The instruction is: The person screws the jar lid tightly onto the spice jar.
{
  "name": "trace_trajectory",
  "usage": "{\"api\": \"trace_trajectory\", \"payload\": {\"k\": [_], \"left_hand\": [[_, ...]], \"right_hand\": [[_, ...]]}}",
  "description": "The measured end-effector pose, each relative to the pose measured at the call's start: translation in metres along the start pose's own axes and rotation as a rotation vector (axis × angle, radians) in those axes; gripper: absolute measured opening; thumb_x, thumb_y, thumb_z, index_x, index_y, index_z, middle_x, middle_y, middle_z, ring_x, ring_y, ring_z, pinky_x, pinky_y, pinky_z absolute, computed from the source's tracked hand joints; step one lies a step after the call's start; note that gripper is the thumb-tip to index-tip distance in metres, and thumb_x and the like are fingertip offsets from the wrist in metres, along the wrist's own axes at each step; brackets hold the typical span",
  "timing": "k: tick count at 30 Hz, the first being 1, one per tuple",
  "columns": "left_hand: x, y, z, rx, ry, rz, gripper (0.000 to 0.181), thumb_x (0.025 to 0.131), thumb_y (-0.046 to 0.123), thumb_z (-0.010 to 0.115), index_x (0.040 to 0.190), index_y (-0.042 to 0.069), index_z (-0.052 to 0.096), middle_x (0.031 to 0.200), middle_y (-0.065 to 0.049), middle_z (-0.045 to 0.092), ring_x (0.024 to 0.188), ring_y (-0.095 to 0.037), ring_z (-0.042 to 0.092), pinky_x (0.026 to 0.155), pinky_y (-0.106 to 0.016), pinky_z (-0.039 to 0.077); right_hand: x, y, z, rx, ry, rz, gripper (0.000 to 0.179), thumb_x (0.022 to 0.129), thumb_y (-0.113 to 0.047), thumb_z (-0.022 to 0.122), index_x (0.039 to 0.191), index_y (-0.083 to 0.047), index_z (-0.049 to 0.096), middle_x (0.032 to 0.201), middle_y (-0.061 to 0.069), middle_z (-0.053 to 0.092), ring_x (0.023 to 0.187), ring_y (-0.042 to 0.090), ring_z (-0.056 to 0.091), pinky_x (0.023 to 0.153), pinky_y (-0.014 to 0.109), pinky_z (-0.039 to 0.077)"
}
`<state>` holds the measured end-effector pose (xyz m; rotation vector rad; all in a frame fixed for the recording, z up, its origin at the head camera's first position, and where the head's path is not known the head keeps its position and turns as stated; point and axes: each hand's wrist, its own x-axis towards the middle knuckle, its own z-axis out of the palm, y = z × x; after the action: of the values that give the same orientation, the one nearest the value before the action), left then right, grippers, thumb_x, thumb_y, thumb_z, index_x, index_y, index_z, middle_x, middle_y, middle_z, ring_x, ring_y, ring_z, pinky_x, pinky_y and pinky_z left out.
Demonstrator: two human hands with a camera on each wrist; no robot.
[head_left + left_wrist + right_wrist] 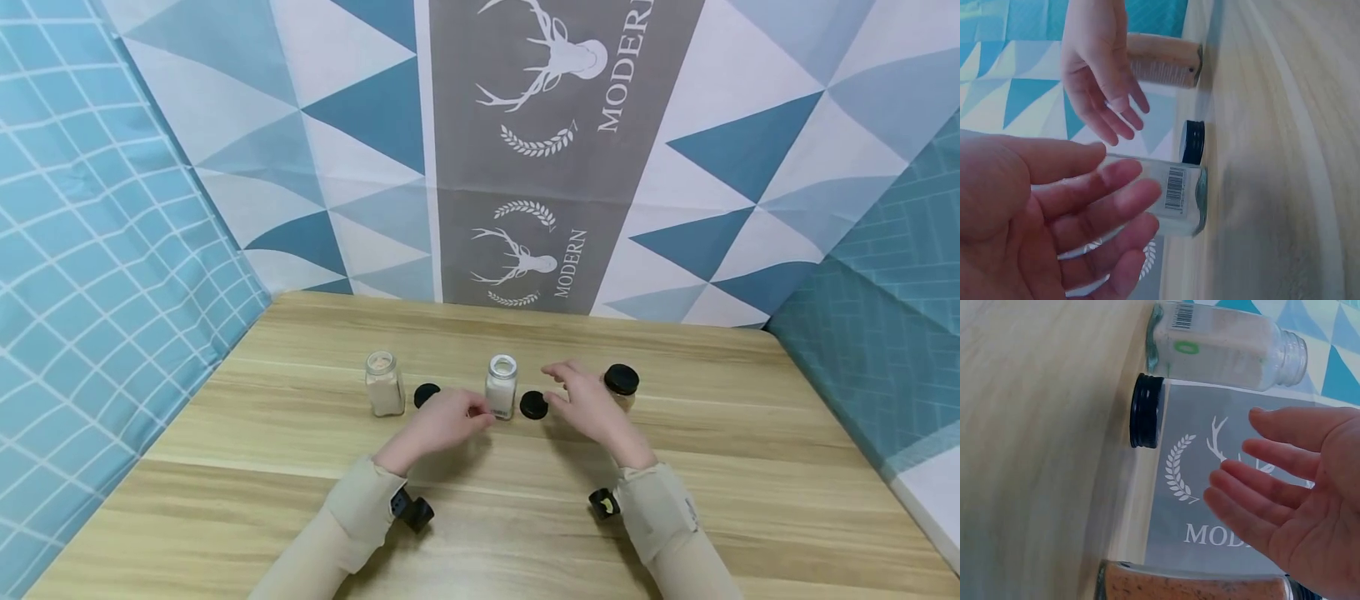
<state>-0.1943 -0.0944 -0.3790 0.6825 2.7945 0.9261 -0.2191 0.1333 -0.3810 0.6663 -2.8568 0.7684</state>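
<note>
An uncapped glass jar of white powder [500, 388] stands upright on the table between the hands, its barcode label showing in both wrist views. My left hand [450, 417] is just left of this jar, fingers loosely bent and holding nothing; in the left wrist view the fingertips overlap the glass. Right of the jar lies a black lid [1146, 411]. My right hand [588, 408] hovers past that lid with relaxed, spread fingers and nothing in them. Beside it stands a jar of reddish-brown seasoning [1191, 582] with its black lid [622, 379] on.
Farther left is another uncapped jar, filled with beige powder [386, 392]. A second loose black lid [426, 393] lies near it, partly behind the left hand. The wooden table [480, 517] ends at a patterned cloth backdrop [517, 167] behind the jars.
</note>
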Motion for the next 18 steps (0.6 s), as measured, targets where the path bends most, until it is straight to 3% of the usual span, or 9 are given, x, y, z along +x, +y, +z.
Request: {"api": "trace_trajectory", "payload": {"k": [5, 10, 14, 18], "left_hand": [[0.003, -0.005, -0.001, -0.023, 0.056, -0.125, 0.016, 0.084, 0.024, 0.063, 0.081, 0.009, 0.056, 0.064, 0.002, 0.055, 0.054, -0.011, 0.048, 0.050, -0.024, 0.040], [0.011, -0.011, 0.000, -0.078, 0.079, -0.202, 0.043, 0.080, 0.026, 0.068, 0.111, 0.001, 0.050, 0.091, -0.009, 0.061, 0.077, -0.020, 0.058, 0.068, -0.033, 0.048], [0.018, -0.018, 0.004, -0.162, 0.075, -0.206, 0.066, 0.079, 0.026, 0.069, 0.130, -0.001, 0.039, 0.117, -0.017, 0.056, 0.099, -0.028, 0.057, 0.083, -0.042, 0.048], [0.025, -0.026, 0.010, -0.251, 0.070, -0.170, 0.073, 0.078, 0.023, 0.070, 0.135, -0.003, 0.033, 0.128, -0.020, 0.048, 0.103, -0.028, 0.056, 0.084, -0.040, 0.047]], "right_hand": [[0.004, 0.002, 0.005, -0.004, -0.048, 0.014, 0.039, 0.083, -0.012, 0.064, 0.119, -0.001, 0.055, 0.113, 0.015, 0.056, 0.100, 0.028, 0.057, 0.081, 0.040, 0.048], [0.009, 0.003, 0.010, 0.006, -0.109, 0.029, 0.039, 0.082, -0.011, 0.065, 0.119, 0.000, 0.056, 0.113, 0.016, 0.056, 0.099, 0.028, 0.058, 0.081, 0.039, 0.049], [0.012, 0.003, 0.016, -0.028, -0.133, 0.030, 0.041, 0.080, -0.013, 0.068, 0.118, -0.002, 0.057, 0.112, 0.015, 0.056, 0.097, 0.026, 0.057, 0.081, 0.039, 0.048], [0.013, 0.003, 0.021, -0.055, -0.171, 0.033, 0.046, 0.078, -0.017, 0.071, 0.119, -0.003, 0.057, 0.112, 0.014, 0.056, 0.096, 0.025, 0.055, 0.084, 0.040, 0.046]]}}
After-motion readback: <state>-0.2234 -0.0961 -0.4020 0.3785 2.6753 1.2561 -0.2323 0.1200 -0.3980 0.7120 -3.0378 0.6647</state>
